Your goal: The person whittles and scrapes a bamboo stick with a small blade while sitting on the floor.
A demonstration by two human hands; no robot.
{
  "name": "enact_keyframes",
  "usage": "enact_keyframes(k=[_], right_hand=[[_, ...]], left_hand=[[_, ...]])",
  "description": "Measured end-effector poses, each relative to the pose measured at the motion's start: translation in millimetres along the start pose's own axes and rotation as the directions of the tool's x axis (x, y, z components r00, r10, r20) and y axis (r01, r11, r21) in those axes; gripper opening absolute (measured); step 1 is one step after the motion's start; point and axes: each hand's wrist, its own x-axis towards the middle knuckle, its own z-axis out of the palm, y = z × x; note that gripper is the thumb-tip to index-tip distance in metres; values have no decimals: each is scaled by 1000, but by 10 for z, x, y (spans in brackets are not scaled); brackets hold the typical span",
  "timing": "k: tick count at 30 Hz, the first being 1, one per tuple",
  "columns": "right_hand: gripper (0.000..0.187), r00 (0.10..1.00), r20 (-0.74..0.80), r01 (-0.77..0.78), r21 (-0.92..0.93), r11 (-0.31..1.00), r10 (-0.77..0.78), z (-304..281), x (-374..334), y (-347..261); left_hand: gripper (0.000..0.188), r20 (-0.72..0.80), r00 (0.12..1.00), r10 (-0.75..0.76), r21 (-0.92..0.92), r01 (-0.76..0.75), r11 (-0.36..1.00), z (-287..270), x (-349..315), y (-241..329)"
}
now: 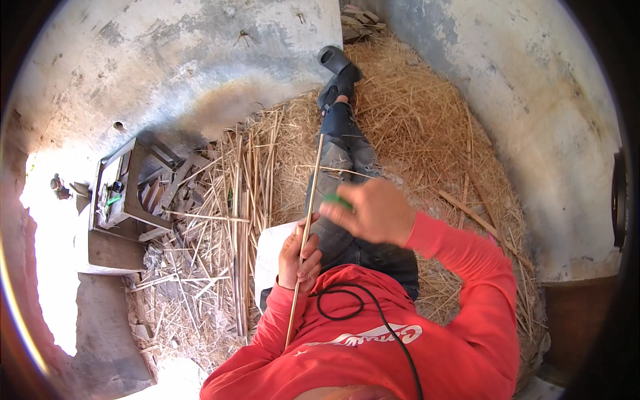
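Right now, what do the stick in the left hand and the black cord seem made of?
Stick: probably bamboo or cane, smooth-looking; it is pale tan, slender and straight. Cord: perhaps rubber or plastic-covered, fairly matte; it curves in an even loop.

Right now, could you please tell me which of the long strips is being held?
It is the pale strip the left hand grips, slanting from the red top across the legs; the other long strips lie unheld on the straw-covered floor.
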Motion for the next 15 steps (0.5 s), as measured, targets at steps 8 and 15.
enact_keyframes(k=[8, 15], right_hand=[[65, 998, -18, -63, 16, 998, 64, 333, 137, 314], [67, 983, 176, 54, -17, 998, -51, 339, -153, -15]], left_hand=[[43, -89, 993, 71, 232, -49, 971, 91, -83, -65], [40, -58, 997, 47, 160, -37, 986, 117, -89, -32]])
